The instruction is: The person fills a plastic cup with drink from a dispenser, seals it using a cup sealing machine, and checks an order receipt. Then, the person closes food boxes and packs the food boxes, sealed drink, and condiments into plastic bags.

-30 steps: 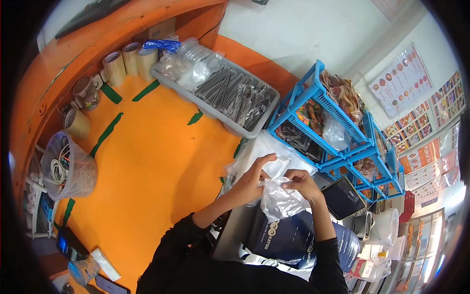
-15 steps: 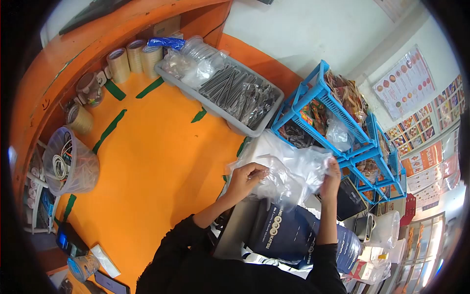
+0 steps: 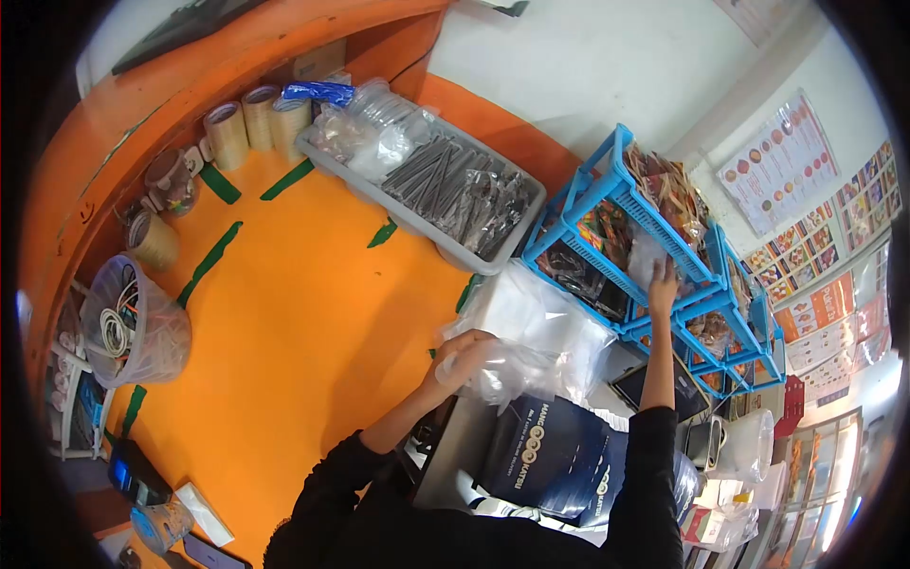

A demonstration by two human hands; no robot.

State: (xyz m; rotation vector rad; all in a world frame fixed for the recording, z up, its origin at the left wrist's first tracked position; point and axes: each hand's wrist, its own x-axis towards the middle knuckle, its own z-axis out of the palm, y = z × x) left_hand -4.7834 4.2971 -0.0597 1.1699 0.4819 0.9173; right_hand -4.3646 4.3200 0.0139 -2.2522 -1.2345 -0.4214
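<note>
My left hand [image 3: 463, 362] is closed on a crumpled clear plastic bag [image 3: 517, 370] at the orange table's right edge. Beside it lies a stack of flat clear plastic bags [image 3: 559, 318]. My right hand [image 3: 665, 288] reaches into a compartment of the blue plastic rack [image 3: 588, 242], fingers extended against a bunched clear plastic bag [image 3: 646, 254]. Whether the fingertips grip that plastic is hard to make out. Dark blue printed packaging [image 3: 550, 455] with white lettering lies below my hands.
A grey bin [image 3: 464, 254] of black wrapped cutlery and clear lids stands behind the orange table [image 3: 303, 284]. Tape rolls [image 3: 226, 133] line the back left. A clear tub [image 3: 156, 327] holds cables. A phone [image 3: 213, 550] lies at the near left edge.
My right hand has let go of the plastic and moved up and right into the blue rack. My left hand has shifted slightly left and down with the clear bag.
</note>
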